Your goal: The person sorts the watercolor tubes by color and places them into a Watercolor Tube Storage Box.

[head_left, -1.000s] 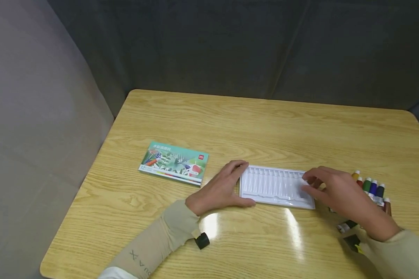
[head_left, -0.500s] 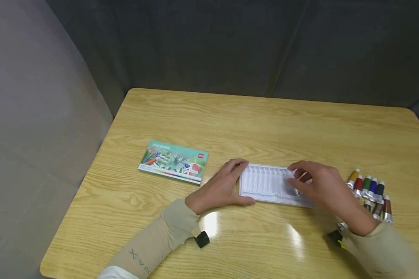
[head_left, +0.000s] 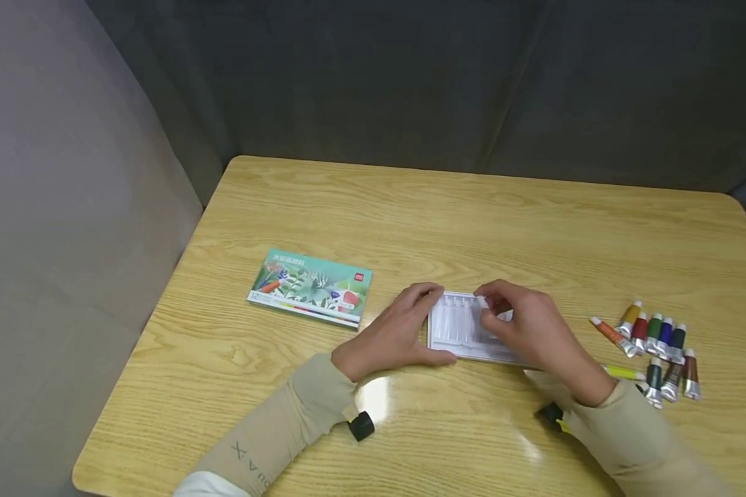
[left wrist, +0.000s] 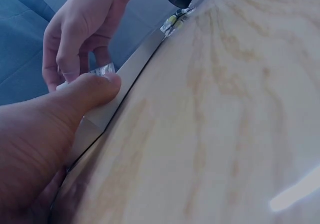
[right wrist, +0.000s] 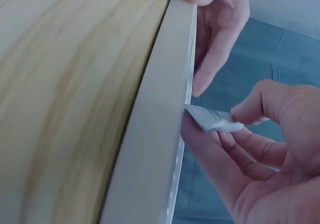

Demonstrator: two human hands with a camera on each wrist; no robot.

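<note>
A white slotted plastic tray [head_left: 450, 324] lies on the wooden table, its side wall close up in the right wrist view. My left hand [head_left: 400, 331] grips its left end, fingers at the far edge and thumb at the near edge. Over the middle slots, my right hand [head_left: 531, 328] pinches a small paint tube between thumb and fingers. The tube's white cap [head_left: 483, 302] shows in the head view. Its flat crimped end [right wrist: 215, 120] shows in the right wrist view; its colour is hidden. The right part of the tray is covered by the right hand.
Several paint tubes lie right of the tray, among them an orange tube [head_left: 612, 335], a yellow-green tube [head_left: 623, 373] and a red tube [head_left: 639, 333]. A green illustrated paint box [head_left: 311, 288] lies left of the left hand. Dark cloth [head_left: 373, 83] hangs behind the table.
My right hand has moved left along the tray, from its right end to the middle, with the paint tube. More of the loose tubes are uncovered. The left hand has stayed put.
</note>
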